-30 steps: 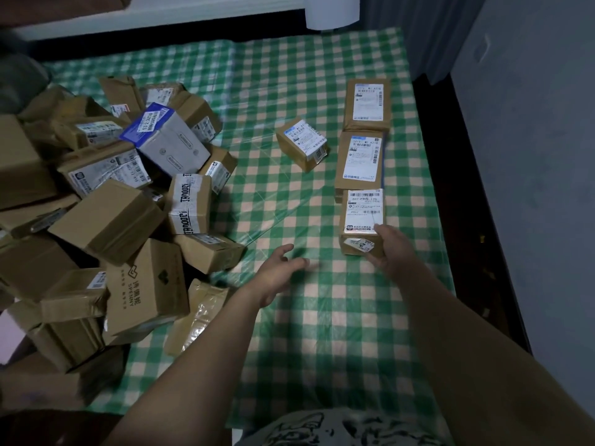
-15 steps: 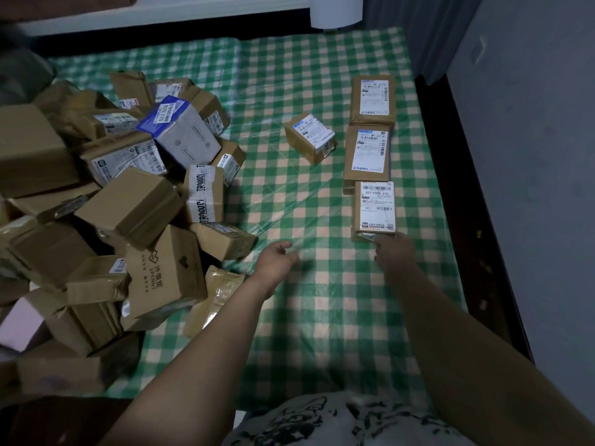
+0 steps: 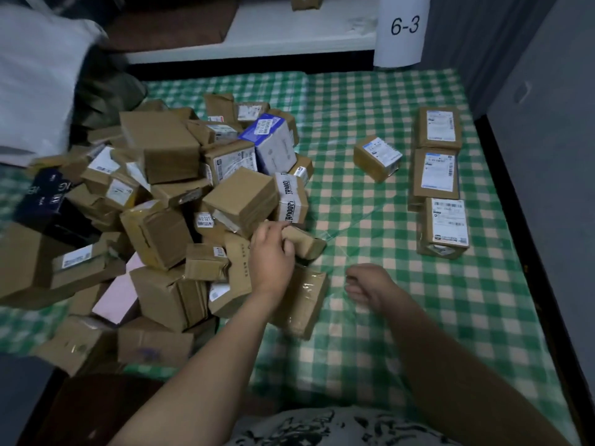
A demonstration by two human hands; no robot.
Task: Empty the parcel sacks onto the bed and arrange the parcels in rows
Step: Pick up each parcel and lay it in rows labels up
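Observation:
A heap of brown cardboard parcels (image 3: 161,201) covers the left half of the bed with the green checked sheet (image 3: 402,317). My left hand (image 3: 272,255) grips a small brown parcel (image 3: 306,241) at the heap's right edge. My right hand (image 3: 370,284) hovers above the sheet with its fingers loosely curled and holds nothing. A row of three labelled parcels runs along the bed's right side: far (image 3: 439,127), middle (image 3: 434,175) and near (image 3: 446,226). One labelled parcel (image 3: 378,157) lies alone left of that row.
A blue and white box (image 3: 270,143) sits on top of the heap. A white sack (image 3: 35,75) is at the far left. A white sign marked 6-3 (image 3: 404,27) hangs at the bed's far end. A dark gap (image 3: 528,252) and a grey wall (image 3: 553,156) border the right side.
My left hand moved left into the heap and took hold of a small brown parcel. My right hand left the near parcel of the row and drew back toward me.

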